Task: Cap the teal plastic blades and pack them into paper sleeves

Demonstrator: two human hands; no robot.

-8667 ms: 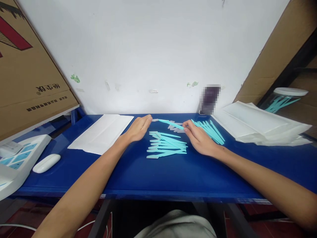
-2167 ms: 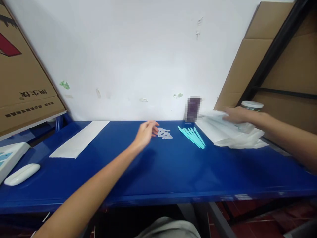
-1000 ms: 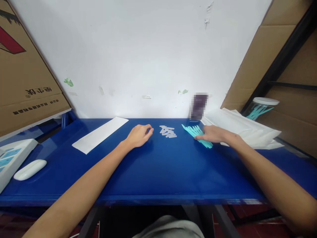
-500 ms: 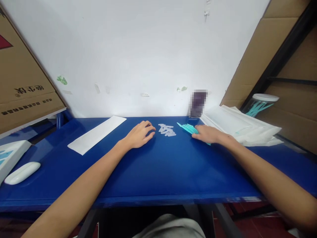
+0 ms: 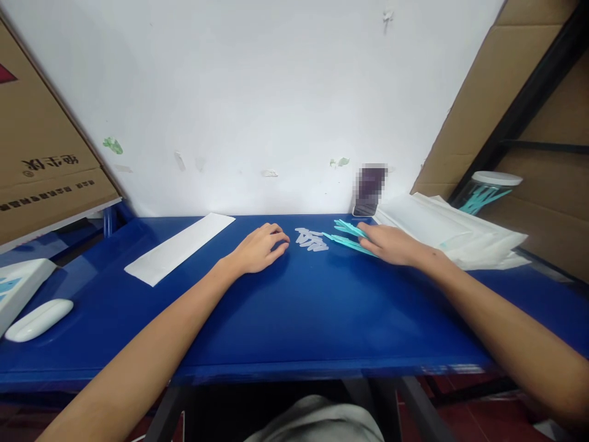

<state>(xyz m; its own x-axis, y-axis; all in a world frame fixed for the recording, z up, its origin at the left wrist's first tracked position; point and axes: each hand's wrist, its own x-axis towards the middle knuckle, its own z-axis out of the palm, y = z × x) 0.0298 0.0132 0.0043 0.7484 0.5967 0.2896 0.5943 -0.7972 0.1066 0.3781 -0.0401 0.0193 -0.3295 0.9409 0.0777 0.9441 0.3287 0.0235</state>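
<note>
My left hand (image 5: 260, 248) rests on the blue table (image 5: 294, 319) with its fingers loosely curled and nothing in them, just left of a small heap of clear plastic caps (image 5: 311, 239). My right hand (image 5: 391, 244) lies flat with fingers stretched over several turquoise plastic sticks (image 5: 346, 236), which fan out to the left from under the fingertips. The sticks' tips nearly touch the caps.
A white paper sheet (image 5: 179, 247) lies at the left. A stack of white bags (image 5: 453, 230) sits at the right, with a jar of turquoise sticks (image 5: 488, 188) behind it. A white oval device (image 5: 39, 319) and a white box (image 5: 18, 288) are at far left. Cardboard boxes (image 5: 41, 153) flank the table.
My right hand came back from the white bags onto the turquoise sticks and slid them left toward the caps. The earlier central pile of sticks is gone. My left hand stayed beside the caps.
</note>
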